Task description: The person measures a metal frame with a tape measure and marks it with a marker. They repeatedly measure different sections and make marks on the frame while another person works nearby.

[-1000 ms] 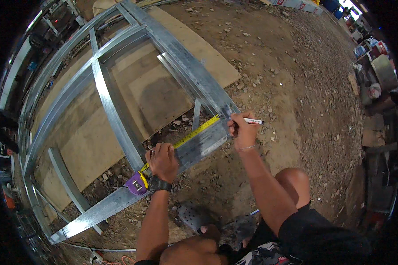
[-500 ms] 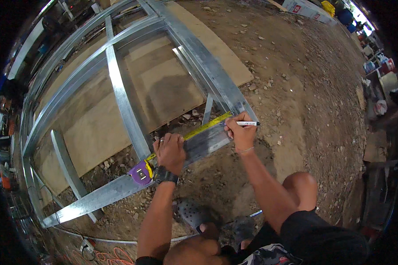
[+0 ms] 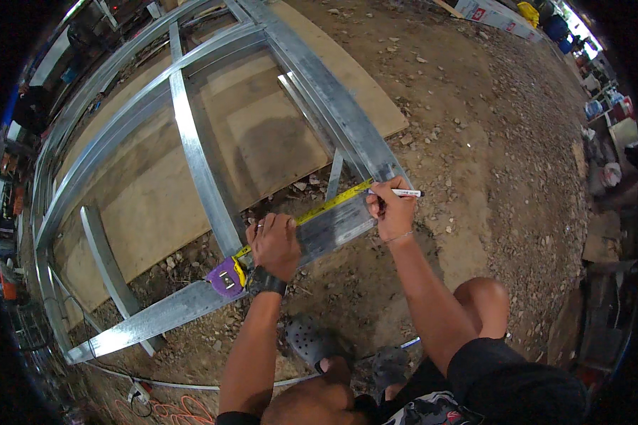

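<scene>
A yellow tape blade is drawn out along the far edge of the metal frame's near bar. Its purple and yellow case sits at the left end of the blade, beside the spot where a cross bar meets the near bar. The blade's other end lies close to the frame's right near corner.

The left hand lies palm down over the blade and the bar, fingers bent and close together; how firmly they grip underneath cannot be told. A dark watch is on that wrist, just beside the case.

The right hand, near the right corner, is clamped on a white marker, fingers pinched around it. The marker lies nearly level, its dark end pointing right; whether the hidden tip touches the metal cannot be told. A thin bracelet circles this wrist.

Under the frame lies a sheet of plywood, reaching past its right edge. Around it is stony dirt, with a grey shoe near the bar and orange cord at lower left.
</scene>
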`<state>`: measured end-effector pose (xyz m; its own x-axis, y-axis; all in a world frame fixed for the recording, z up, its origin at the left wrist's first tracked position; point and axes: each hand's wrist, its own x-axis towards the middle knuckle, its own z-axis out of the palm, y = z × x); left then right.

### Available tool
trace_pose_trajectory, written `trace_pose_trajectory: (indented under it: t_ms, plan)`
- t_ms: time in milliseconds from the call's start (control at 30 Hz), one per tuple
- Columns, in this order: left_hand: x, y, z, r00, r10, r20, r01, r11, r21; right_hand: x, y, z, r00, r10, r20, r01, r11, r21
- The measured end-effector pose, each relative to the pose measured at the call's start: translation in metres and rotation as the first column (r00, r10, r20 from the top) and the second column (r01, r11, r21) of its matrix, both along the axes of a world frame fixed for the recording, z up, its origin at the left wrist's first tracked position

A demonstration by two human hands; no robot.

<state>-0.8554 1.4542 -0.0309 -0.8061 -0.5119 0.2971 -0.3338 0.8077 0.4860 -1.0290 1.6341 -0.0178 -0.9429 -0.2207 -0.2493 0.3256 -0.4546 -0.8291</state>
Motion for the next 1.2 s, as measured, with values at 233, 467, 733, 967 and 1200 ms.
trace_pose_trajectory:
  t_ms: [233, 467, 733, 967, 1200]
  plan:
    - [0.002, -0.001, 0.001, 1.000, 0.010, 0.018, -0.010, 1.000, 0.024, 0.013, -0.005, 0.004, 0.976, 0.177, -0.127, -0.139, 0.955, 0.261]
    - [0.001, -0.001, -0.001, 1.000, 0.000, -0.004, 0.000, 1.000, 0.000, 0.013, -0.004, -0.016, 0.928, 0.221, -0.301, -0.108, 0.930, 0.351]
    - [0.002, -0.002, 0.000, 1.000, 0.005, 0.027, -0.006, 1.000, 0.031, 0.010, -0.004, 0.001, 0.984, 0.123, -0.130, -0.086, 0.962, 0.259]
    - [0.002, -0.003, 0.002, 0.998, -0.011, 0.060, 0.008, 0.999, 0.040, 0.024, -0.012, -0.016, 0.826, 0.332, -0.455, -0.093, 0.877, 0.471]
    - [0.002, -0.002, 0.002, 1.000, -0.006, 0.023, 0.005, 0.999, 0.032, 0.029, -0.017, -0.017, 0.769, 0.407, -0.493, -0.037, 0.799, 0.601]
